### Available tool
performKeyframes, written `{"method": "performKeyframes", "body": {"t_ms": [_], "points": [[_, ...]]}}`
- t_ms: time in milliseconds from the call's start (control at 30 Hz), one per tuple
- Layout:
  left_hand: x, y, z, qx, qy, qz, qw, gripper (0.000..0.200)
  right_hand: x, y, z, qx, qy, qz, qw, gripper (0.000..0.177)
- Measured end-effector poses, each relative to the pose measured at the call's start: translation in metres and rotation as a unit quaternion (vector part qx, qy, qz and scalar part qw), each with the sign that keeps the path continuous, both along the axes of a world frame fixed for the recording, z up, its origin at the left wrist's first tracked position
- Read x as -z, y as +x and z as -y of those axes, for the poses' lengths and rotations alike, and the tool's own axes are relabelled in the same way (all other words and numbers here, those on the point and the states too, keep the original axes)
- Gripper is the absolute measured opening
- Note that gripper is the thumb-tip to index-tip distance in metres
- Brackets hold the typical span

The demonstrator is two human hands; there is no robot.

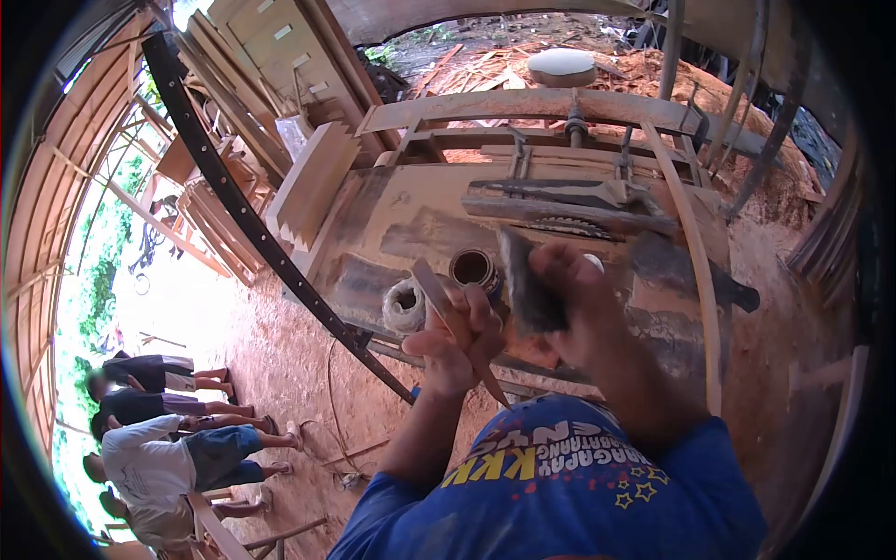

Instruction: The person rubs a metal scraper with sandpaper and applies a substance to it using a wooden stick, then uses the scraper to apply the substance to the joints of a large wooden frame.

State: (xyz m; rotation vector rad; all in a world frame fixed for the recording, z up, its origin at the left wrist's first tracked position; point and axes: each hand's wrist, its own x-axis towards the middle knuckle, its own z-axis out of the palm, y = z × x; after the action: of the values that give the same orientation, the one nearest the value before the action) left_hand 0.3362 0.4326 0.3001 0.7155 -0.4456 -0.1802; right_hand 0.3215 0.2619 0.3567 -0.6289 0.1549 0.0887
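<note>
My left hand (pixel 455 343) is closed around a thin, flat, pointed wooden strip (pixel 452 315), which slants across the palm in front of my chest. In my right hand (pixel 581 303) is a dark grey, flat piece (pixel 528 285) with a paler edge; its kind is not clear. The fingers wrap its right side, and the two hands are apart. Just beyond the left hand stand an open can (pixel 473 268) with a dark inside and a whitish ring-shaped roll (pixel 404 306). A white round thing (pixel 595 262) is partly hidden behind my right hand.
The dusty workbench (pixel 373 219) bears dark wooden pieces (pixel 569 207) and a toothed blade (pixel 571 226). A long wooden strip (pixel 691 252) leans at right, a perforated dark metal bar (pixel 247 201) crosses at left. Several people (pixel 168 448) stand at lower left. A round-topped stool (pixel 562 65) is behind.
</note>
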Motion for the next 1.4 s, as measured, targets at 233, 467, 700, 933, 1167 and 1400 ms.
{"method": "performKeyframes", "body": {"t_ms": [233, 467, 700, 933, 1167, 1400], "points": [[-0.006, -0.005, -0.009, -0.053, 0.109, -0.025, 0.992, 0.062, 0.024, -0.018, -0.017, -0.077, 0.017, -0.041, 0.996, 0.041], [-0.008, -0.015, -0.006, -0.141, 0.193, 0.022, 0.971, 0.052, 0.025, -0.030, -0.026, -0.069, 0.031, -0.019, 0.997, 0.039], [-0.010, -0.024, 0.012, -0.118, 0.205, 0.052, 0.970, 0.037, 0.002, -0.017, -0.015, -0.005, 0.012, -0.019, 1.000, 0.033], [-0.003, -0.008, 0.007, -0.127, 0.243, 0.062, 0.960, 0.033, -0.028, -0.005, 0.012, 0.101, -0.013, 0.085, 0.991, 0.031], [-0.005, 0.020, -0.035, -0.193, 0.240, -0.005, 0.951, 0.055, 0.046, -0.031, 0.091, 0.225, -0.179, 0.093, 0.953, 0.031], [0.058, 0.017, 0.004, -0.088, 0.492, -0.014, 0.866, 0.037, 0.104, -0.092, 0.118, 0.302, -0.278, -0.054, 0.910, 0.029]]}}
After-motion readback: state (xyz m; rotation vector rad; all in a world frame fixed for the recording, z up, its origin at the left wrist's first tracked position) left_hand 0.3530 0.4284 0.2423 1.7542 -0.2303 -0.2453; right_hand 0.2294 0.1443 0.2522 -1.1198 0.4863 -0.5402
